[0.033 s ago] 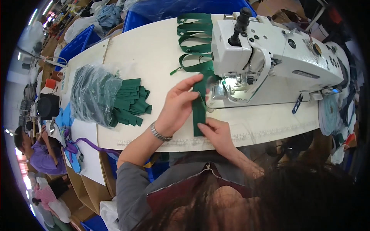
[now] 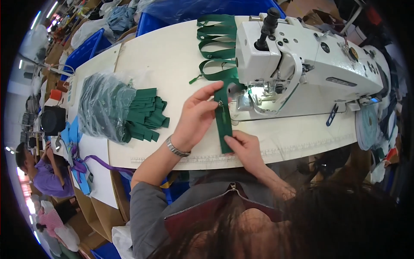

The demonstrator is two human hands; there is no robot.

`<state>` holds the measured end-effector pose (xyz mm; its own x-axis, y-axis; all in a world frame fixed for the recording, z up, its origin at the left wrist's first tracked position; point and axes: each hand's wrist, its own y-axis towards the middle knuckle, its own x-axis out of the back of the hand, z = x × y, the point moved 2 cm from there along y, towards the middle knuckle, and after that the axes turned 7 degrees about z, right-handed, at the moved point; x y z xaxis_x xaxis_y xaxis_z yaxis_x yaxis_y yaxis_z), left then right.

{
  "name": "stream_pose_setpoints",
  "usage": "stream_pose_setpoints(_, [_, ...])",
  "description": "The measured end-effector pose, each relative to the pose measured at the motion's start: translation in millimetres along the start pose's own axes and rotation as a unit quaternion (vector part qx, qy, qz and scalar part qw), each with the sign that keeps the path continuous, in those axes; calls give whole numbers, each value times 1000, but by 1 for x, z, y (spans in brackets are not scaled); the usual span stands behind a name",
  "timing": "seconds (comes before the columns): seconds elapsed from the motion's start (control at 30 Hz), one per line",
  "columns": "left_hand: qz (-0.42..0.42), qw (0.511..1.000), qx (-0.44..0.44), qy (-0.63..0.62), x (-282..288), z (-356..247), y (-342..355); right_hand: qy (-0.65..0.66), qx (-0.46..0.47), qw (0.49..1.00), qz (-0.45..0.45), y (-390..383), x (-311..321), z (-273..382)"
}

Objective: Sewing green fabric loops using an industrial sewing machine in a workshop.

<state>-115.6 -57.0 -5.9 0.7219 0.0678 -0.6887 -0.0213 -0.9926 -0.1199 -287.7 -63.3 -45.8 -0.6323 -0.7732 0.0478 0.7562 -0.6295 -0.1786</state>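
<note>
A dark green zipper (image 2: 223,129) hangs lengthwise between my hands, just left of the sewing machine's needle area. My left hand (image 2: 194,118) pinches its upper part with thumb and fingers, close to the small metal slider. A thin green pull lies along the zipper below that slider. At the lower end, my right hand (image 2: 246,149) grips the strip between thumb and forefinger. Behind the zipper's top, a chain of looped green zippers (image 2: 217,52) runs away along the left side of the white sewing machine (image 2: 310,64).
A clear plastic bag (image 2: 101,103) of green strips lies left, with cut ends (image 2: 146,114) spilling out. Blue thread snips (image 2: 332,115) lie right of the needle. A ruler scale (image 2: 276,154) runs along the table's front edge. Blue bins (image 2: 90,47) stand behind; a co-worker (image 2: 47,172) sits far left.
The zipper's lower end has swung slightly right with my right hand. Its pull now shows lying down along the strip. My left hand has shifted a little left.
</note>
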Motion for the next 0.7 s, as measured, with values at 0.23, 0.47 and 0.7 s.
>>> stream_pose_setpoints(0.23, [151, 404, -351, 831, -4, -1, -19, 256, -136, 956, 39, 10, 37, 3])
stream_pose_setpoints(0.47, [252, 412, -361, 798, 7, 5, 26, 5, -104, 992, -68, -16, 63, 6])
stream_pose_setpoints(0.7, [243, 509, -258, 785, 18, 13, 55, -202, -30, 947, -248, -60, 80, -8])
